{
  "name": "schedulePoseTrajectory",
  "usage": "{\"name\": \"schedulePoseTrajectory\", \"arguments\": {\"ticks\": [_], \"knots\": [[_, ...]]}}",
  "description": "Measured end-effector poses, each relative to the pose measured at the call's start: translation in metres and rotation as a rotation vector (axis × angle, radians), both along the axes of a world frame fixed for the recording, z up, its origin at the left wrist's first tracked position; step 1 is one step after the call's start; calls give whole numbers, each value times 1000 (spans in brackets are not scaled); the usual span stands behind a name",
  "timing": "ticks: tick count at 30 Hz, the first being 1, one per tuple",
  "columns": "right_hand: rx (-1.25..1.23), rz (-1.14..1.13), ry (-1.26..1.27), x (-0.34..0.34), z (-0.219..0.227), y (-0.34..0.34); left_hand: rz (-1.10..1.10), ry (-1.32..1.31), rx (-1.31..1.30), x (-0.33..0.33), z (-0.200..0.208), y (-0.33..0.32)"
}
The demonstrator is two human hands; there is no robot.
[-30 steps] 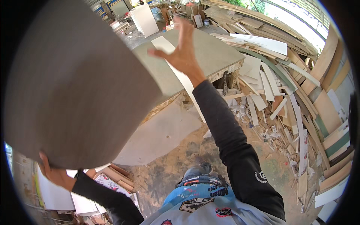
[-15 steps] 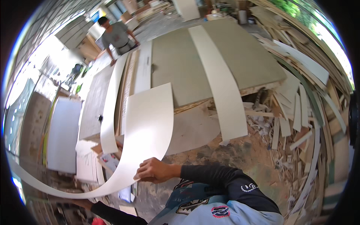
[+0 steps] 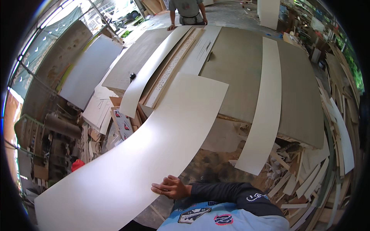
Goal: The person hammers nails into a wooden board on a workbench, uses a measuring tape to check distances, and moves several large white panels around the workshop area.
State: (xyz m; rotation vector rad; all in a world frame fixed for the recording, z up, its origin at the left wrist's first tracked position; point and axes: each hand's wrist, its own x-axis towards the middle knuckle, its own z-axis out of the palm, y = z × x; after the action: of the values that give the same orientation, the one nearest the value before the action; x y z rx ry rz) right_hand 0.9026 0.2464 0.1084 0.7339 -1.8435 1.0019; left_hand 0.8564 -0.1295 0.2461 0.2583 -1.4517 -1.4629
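A wide, flexible white laminate sheet stretches from the lower left toward the worktable, bowed along its length. Its far end lies over the near part of the table. My right hand pinches the sheet's near edge, thumb and fingers closed around it. The sheet hides my left hand; only a bit of dark left sleeve shows at the lower edge. To the right, a long narrow white strip lies across the table and overhangs the near side. Another curved white strip lies further left.
The grey-brown worktable carries long narrow boards and a small black object. A person stands at its far side, one hand on it. Offcuts litter the floor at right; a white panel leans at left.
The sheet has swung from a tight upward curl to a flatter slope across the lower left. My left hand has gone out of sight beneath it. The view has turned left.
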Motion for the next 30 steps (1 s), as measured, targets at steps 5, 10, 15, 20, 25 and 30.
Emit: {"name": "schedulePoseTrajectory", "arguments": {"ticks": [5, 10, 15, 20, 25, 30], "knots": [[38, 90, 17, 2, 1, 25, 118, 4, 45, 65, -20, 25], [102, 275, -45, 7, -31, 41, 183, 23, 84, 103, -34, 52], [136, 402, -347, -2, -32, 93, 245, 35, 100, 131, -41, 63], [-383, -649, -793, -73, -136, 163, 281, 59, 130, 142, -47, 72], [-629, -914, -1008, -130, -176, 214, 325, 83, 147, 151, -54, 70], [-378, -1114, -663, -149, -189, 239, 347, 99, 169, 153, -61, 69]]}}
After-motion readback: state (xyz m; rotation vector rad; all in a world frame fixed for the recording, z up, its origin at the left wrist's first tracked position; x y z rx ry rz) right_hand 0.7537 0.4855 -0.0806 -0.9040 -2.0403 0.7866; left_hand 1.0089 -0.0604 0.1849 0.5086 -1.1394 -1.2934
